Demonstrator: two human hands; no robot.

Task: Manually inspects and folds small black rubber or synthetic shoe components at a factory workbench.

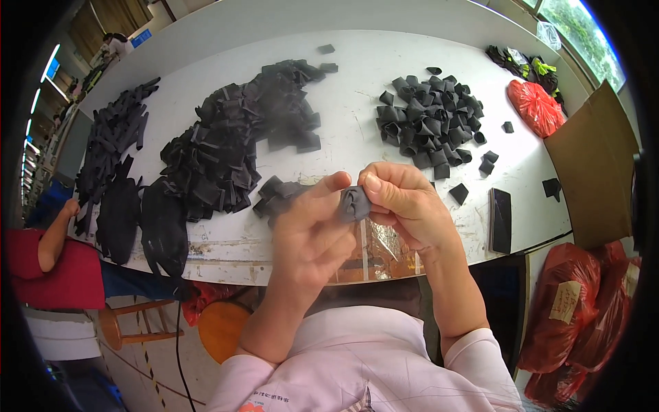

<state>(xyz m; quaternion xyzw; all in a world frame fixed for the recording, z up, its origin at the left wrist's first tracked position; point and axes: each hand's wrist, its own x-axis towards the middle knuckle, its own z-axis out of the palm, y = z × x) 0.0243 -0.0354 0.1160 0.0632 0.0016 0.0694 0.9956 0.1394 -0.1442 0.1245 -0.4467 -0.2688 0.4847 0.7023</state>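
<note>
A small dark grey fabric loop, folded and puckered on its near face, is between my hands above the table's front part. My right hand pinches its right edge between thumb and fingers. My left hand, slightly blurred, is closed against the loop's left side, one digit reaching along its top; its exact grip is partly hidden. Behind my left hand lie several dark fabric pieces. A large heap of flat black pieces spreads further left, and a pile of black loops stands at the far right.
A black phone-like slab lies near the right edge, beside a cardboard sheet. Red plastic bags stand below; another red bag is on the table. Long black strips lie at left, near another person's arm.
</note>
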